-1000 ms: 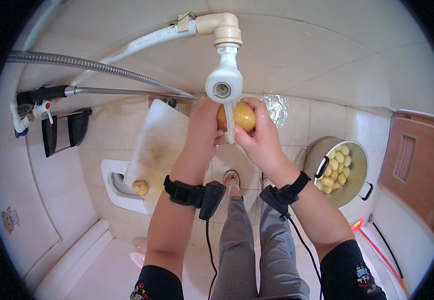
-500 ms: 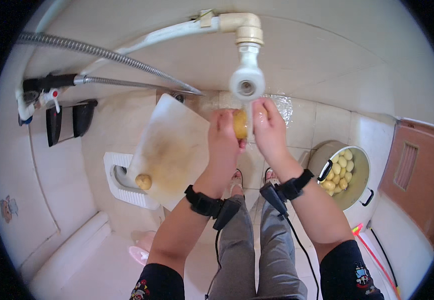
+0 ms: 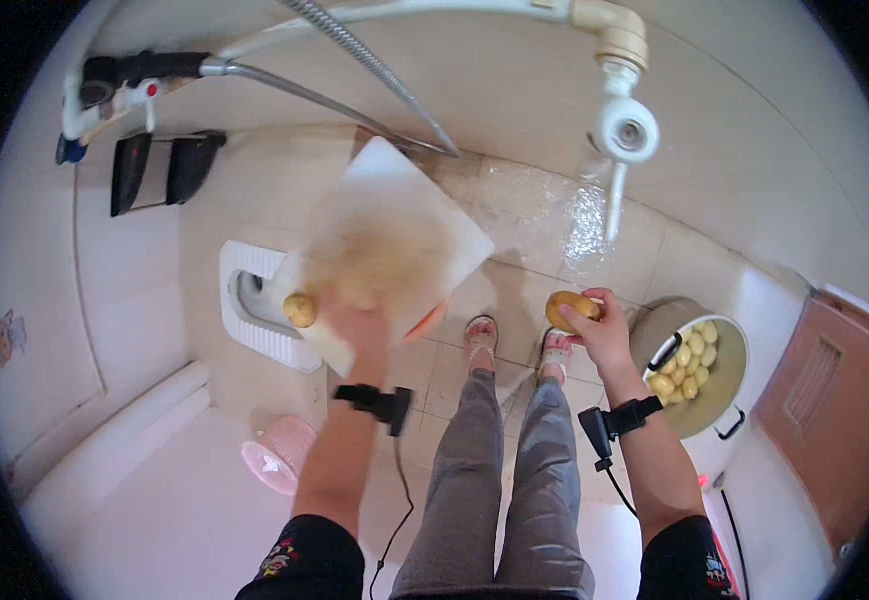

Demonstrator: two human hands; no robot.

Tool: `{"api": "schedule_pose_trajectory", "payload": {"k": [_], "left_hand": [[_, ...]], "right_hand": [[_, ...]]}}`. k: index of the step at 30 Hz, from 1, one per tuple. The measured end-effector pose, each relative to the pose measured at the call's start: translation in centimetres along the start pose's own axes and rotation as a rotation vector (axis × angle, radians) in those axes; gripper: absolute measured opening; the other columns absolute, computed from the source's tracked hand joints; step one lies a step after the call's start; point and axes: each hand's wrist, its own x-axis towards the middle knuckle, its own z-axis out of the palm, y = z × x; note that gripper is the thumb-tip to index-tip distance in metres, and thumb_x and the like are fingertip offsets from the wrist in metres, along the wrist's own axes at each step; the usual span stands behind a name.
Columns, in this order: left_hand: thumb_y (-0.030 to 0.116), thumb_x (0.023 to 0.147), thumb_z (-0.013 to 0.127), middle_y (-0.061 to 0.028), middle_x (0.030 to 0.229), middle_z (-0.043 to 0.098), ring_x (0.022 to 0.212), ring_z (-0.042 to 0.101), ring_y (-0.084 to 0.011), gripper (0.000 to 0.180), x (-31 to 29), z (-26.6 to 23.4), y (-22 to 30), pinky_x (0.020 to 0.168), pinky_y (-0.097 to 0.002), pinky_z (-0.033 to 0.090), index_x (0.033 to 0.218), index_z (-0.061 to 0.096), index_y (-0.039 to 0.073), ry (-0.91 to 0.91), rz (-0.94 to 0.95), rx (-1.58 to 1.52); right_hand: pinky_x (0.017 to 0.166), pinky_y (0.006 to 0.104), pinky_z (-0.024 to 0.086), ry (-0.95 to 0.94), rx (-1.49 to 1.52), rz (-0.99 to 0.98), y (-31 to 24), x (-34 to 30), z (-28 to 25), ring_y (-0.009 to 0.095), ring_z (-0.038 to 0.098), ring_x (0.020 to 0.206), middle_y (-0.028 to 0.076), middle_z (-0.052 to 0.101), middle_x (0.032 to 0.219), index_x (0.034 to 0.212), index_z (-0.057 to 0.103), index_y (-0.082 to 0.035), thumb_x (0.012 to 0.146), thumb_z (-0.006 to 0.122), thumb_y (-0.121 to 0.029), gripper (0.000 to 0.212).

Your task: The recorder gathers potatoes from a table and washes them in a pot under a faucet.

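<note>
In my right hand (image 3: 602, 325) is a yellow-brown potato (image 3: 566, 310), pinched between thumb and fingers above my right foot. My left hand (image 3: 359, 325) is over the near part of a white board (image 3: 454, 225) with a brownish smear; motion blurs its fingers. Beside that hand, an orange strip (image 3: 427, 319) shows at the board's edge, its kind unclear. Another potato (image 3: 299, 310) lies on the board's left corner. Beyond my right hand, a white tap (image 3: 628, 130) juts from the wall, with a whitish stream below it.
A large pot (image 3: 727, 375) of pale potatoes (image 3: 689, 360) stands on the right. A squat toilet (image 3: 244, 300) lies partly under the board. Left are a pink basket (image 3: 289, 445) and a black wall rack (image 3: 189, 170). A metal hose (image 3: 364, 60) hangs at the wall. The floor (image 3: 584, 230) glistens wet.
My hands have parted from under the tap. The left went left to the board; the right came nearer and to the right with the potato. The view has shifted.
</note>
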Motion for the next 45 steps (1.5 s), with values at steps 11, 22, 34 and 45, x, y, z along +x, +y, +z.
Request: {"api": "schedule_pose_trajectory", "payload": {"k": [11, 22, 34, 45], "left_hand": [[0.018, 0.071, 0.079, -0.0133, 0.103, 0.059, 0.092, 0.060, -0.0221, 0.070, 7.0, 0.9, -17.8, 0.079, -0.0314, 0.050, 0.127, 0.041, 0.000, -0.354, -0.488, -0.298], [-0.003, 0.075, 0.070, -0.0114, 0.112, 0.050, 0.096, 0.057, -0.0214, 0.069, 4.2, -4.3, 9.3, 0.074, -0.0352, 0.054, 0.132, 0.032, 0.008, -0.547, -0.593, -1.034], [0.010, 0.074, 0.073, -0.0150, 0.116, 0.045, 0.109, 0.048, -0.0236, 0.062, 3.7, -0.9, 26.5, 0.095, -0.0369, 0.040, 0.122, 0.036, -0.003, -0.341, 0.178, -1.144], [0.009, 0.095, 0.041, -0.0099, 0.116, 0.056, 0.105, 0.056, -0.0182, 0.024, 6.6, -3.5, 29.6, 0.089, -0.0320, 0.048, 0.115, 0.052, 0.002, -0.756, -0.186, -1.450]], "right_hand": [[0.055, 0.0325, 0.057, 0.791, -0.083, 0.195, 16.1, -4.9, -22.0, 0.023, 0.064, 0.086, 0.014, 0.060, 0.107, 0.121, 0.047, -0.003, 0.079, 0.073, -0.028, 0.055], [0.081, 0.0294, 0.049, -0.048, 0.292, -0.017, -0.4, -1.2, -5.7, 0.016, 0.060, 0.095, 0.007, 0.061, 0.108, 0.116, 0.055, -0.006, 0.091, 0.059, -0.031, 0.036], [0.059, 0.0245, 0.042, -0.155, 0.577, -0.173, -16.9, 0.4, 4.7, 0.010, 0.052, 0.071, 0.004, 0.060, 0.085, 0.109, 0.054, -0.004, 0.090, 0.059, -0.042, 0.042], [0.082, 0.0331, 0.050, 0.170, 0.184, -0.836, -15.7, 0.4, 4.0, 0.024, 0.063, 0.096, 0.015, 0.065, 0.101, 0.105, 0.054, -0.001, 0.088, 0.063, -0.018, 0.025]]}}
